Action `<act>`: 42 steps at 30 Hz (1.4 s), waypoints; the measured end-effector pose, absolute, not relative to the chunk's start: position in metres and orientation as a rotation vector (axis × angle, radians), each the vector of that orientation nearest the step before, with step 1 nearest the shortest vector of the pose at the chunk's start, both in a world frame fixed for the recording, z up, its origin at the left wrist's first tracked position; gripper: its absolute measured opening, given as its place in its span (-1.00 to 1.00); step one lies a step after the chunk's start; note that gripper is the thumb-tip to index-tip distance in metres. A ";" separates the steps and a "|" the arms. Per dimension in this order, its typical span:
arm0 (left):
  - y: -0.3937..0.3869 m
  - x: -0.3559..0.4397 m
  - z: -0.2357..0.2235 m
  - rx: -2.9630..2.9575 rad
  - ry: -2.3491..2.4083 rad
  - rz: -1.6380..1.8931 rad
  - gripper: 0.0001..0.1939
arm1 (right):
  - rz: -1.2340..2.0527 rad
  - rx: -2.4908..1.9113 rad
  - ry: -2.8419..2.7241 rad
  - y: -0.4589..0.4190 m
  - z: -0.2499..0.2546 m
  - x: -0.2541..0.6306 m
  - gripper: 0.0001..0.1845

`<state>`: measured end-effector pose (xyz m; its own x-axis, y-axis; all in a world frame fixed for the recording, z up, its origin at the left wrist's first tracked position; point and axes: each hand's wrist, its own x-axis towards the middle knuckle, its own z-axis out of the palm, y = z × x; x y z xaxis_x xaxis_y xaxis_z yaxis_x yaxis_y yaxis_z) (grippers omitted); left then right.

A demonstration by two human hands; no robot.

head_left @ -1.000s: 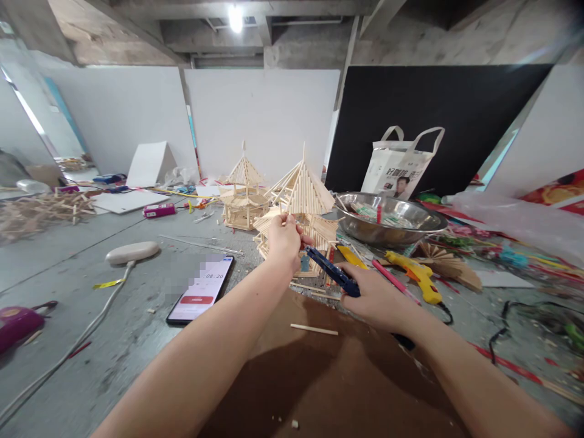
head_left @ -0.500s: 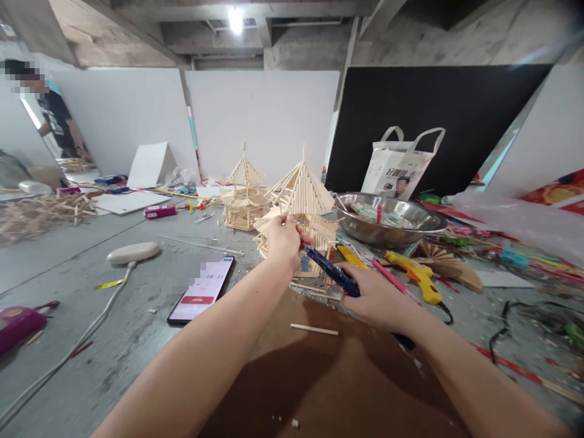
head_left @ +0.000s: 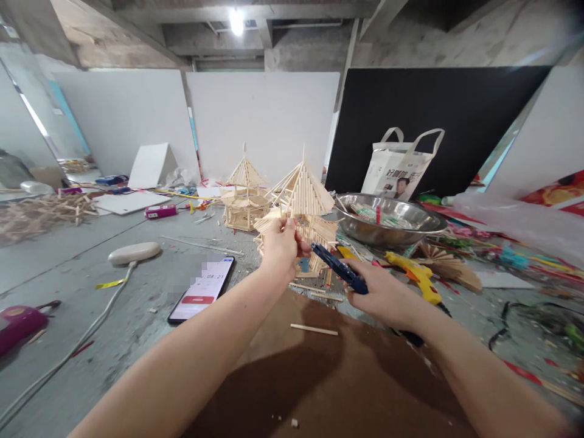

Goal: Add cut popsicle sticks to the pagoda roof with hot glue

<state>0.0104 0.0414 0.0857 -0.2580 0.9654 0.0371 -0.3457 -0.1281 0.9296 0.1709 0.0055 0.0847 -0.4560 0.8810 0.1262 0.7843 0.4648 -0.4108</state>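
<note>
My left hand (head_left: pixel 281 243) has its fingers pinched together in front of a small pavilion model built of wooden sticks (head_left: pixel 322 230). What lies between those fingertips is hidden. My right hand (head_left: pixel 376 289) is wrapped around a long dark blue hand tool (head_left: pixel 340 267); its exact kind is unclear. The tool's tip points at my left fingertips, a small gap apart. Behind the model rises a pointed stick roof (head_left: pixel 302 188). A second stick pavilion (head_left: pixel 241 207) stands to the left. One loose stick (head_left: pixel 314 330) lies on the brown board (head_left: pixel 292 377) before me.
A phone (head_left: pixel 203 289) lies left of my forearm, near a white corded device (head_left: pixel 134 252). To the right are a yellow glue gun (head_left: pixel 417 274), a steel basin (head_left: pixel 396 231) and a tote bag (head_left: pixel 396 167). Loose sticks (head_left: pixel 50 213) are heaped at far left.
My right hand and the dark blue tool have shifted slightly right, away from the left fingertips. My left hand has dipped slightly. The person at far left is out of view.
</note>
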 end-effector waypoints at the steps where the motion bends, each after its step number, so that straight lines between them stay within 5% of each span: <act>1: 0.037 0.009 0.082 0.917 1.061 1.618 -0.90 | 0.400 -1.406 -2.394 0.006 0.084 0.173 -0.64; 21: 0.006 0.010 0.048 1.496 1.051 1.425 -0.78 | 0.241 -1.449 -2.326 0.011 0.070 0.167 -0.52; 42: 0.008 0.010 0.035 1.721 1.117 1.342 -0.74 | 0.178 -1.479 -2.393 0.007 0.065 0.164 -0.77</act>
<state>0.0105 0.0080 0.0346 0.1018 0.9148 0.3908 0.2181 -0.4038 0.8885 0.1645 0.0074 0.0649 -0.4121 0.8880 0.2043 0.8479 0.4558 -0.2708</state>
